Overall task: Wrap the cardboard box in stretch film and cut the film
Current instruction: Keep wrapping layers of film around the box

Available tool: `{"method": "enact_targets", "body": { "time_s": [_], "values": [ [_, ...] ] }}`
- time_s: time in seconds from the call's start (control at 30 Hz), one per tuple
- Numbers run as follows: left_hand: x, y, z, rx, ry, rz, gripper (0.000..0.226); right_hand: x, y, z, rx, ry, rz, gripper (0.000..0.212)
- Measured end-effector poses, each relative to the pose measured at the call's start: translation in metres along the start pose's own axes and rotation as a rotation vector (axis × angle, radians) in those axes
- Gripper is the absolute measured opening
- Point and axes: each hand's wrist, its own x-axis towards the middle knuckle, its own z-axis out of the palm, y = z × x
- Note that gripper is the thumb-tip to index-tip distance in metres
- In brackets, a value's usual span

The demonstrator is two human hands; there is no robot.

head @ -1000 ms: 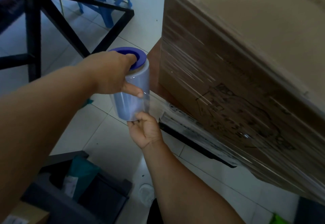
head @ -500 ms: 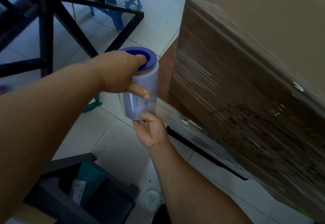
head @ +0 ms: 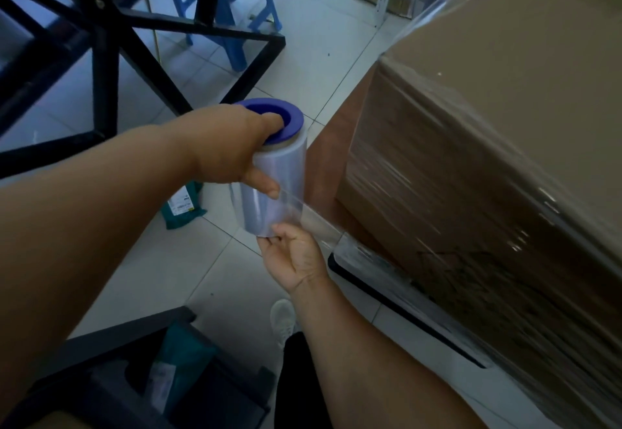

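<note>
Head view is all I have, looking down at both hands over a pale tiled floor [head: 313, 41]. I see the left hand [head: 232, 145] gripping the top of the upright clear stretch-film roll [head: 272, 189], thumb pushed into its purple plastic core cap [head: 274, 119] and a finger pressed on the roll's side. I see the right hand [head: 296, 257] under the roll's lower end, fingers curled up against its base. A clear sheet of film [head: 316, 223] runs from the roll to the large brown cardboard box [head: 488, 145], which fills the right side and already carries shiny film bands around its near wall.

Containers: a dark open crate [head: 111, 381] at lower left holds a teal plastic mailer bag [head: 181, 361] with a white label. A second teal mailer [head: 183, 206] lies on the tiles just left of the roll. Behind stand a black metal table frame [head: 107, 68] and a blue stool [head: 232, 24].
</note>
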Motion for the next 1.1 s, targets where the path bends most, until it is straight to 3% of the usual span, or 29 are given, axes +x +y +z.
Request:
{"method": "enact_targets", "body": {
  "time_s": [0.17,0.67,0.83,1.1],
  "values": [
    [0.014,-0.005,-0.01,0.064,0.005,0.04,0.084,0.008,-0.008,0.009,0.012,0.065,-0.005,0.043],
    [0.04,-0.005,-0.026,0.13,-0.009,0.099,0.083,0.018,-0.016,0.023,0.079,0.008,-0.034,0.047],
    [0.049,-0.013,-0.017,0.163,0.043,0.131,0.083,0.026,-0.023,0.023,0.063,0.064,-0.032,0.038],
    [0.066,-0.02,-0.015,0.272,0.107,0.185,0.085,0.031,-0.022,0.037,0.111,0.052,-0.071,0.043]
  ]
}}
